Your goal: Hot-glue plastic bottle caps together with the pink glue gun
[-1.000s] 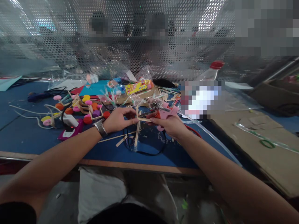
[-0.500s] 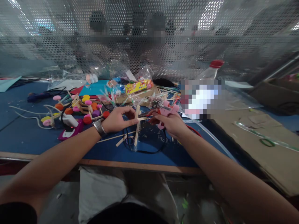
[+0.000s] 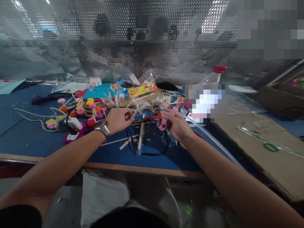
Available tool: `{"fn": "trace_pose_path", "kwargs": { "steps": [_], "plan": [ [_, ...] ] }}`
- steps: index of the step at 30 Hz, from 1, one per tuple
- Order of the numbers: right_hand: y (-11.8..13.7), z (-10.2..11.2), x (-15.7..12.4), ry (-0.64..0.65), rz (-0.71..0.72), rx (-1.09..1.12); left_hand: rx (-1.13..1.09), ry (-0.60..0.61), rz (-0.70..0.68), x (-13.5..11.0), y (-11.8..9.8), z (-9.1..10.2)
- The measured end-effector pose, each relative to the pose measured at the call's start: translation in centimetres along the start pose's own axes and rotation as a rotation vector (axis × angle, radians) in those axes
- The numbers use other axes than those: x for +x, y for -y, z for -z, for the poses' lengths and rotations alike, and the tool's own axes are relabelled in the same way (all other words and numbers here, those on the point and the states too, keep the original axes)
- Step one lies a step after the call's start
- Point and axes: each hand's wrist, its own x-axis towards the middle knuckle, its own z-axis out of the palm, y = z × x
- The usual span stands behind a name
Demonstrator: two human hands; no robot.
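My left hand, with a metal watch at the wrist, pinches a short wooden stick between thumb and fingertips. My right hand is wrapped round a pink glue gun, whose black cord loops below it across the table. Between the hands lies a long dark blade-like piece with a red part; its kind is partly hidden. Just under it, joined wooden strips lie lengthwise on the blue table. Loose thin sticks rest to their left.
A wooden stick model with coloured discs stands left, beside a purple power strip with a white plug. Plastic wrappers and a yellow packet lie behind. At right are a red-capped bottle and cardboard. Perforated metal screens the back.
My left hand has drawn back leftward with the short stick, away from the joined strips. My right hand and the glue gun have shifted slightly right, widening the gap between the hands.
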Motion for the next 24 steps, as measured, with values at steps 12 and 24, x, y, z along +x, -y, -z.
{"fn": "trace_pose_path", "kwargs": {
  "steps": [12,24],
  "plan": [
    [1.6,1.0,-3.4,0.088,-0.265,0.063,0.249,-0.009,0.027,0.2,0.5,0.3],
    [1.2,3.5,-8.7,0.072,-0.367,0.068,0.221,0.027,0.003,0.2,0.6,-0.4]
  ]
}}
